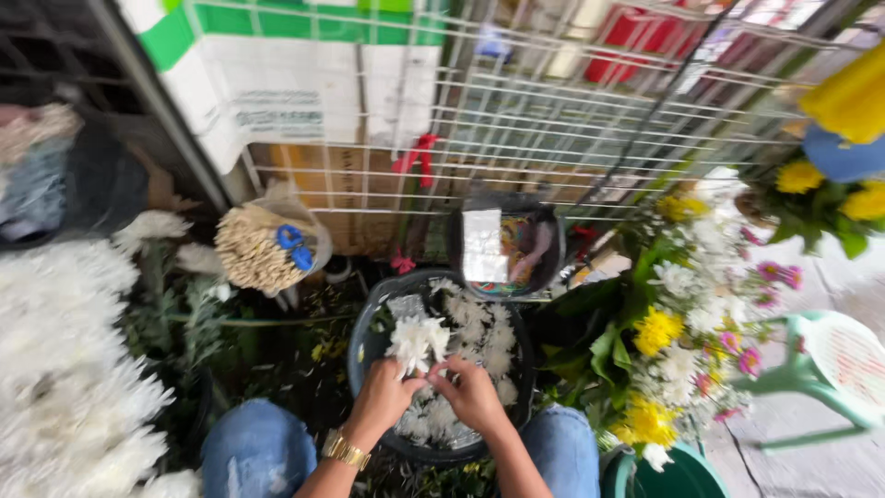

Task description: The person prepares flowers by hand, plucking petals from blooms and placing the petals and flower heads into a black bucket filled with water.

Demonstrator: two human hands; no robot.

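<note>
My left hand (383, 398) and my right hand (472, 395) meet over a dark round basin (361, 355) between my knees. Together they pinch the base of a white chrysanthemum (417, 341), its petals pointing away from me. The basin holds several more white flower heads (484, 337) and some clear wrapping. A gold watch band sits on my left wrist (343, 450). My jeans-clad knees (258, 447) flank the basin.
A bundle of thin wooden sticks (253, 249) with blue-handled scissors (295, 244) stands behind left. A dark tub (507, 242) of oddments sits behind the basin. White blooms (64, 369) fill the left; a mixed bouquet in a green bucket (678, 475) and a green stool (843, 360) are right. A wire rack (572, 120) rises behind.
</note>
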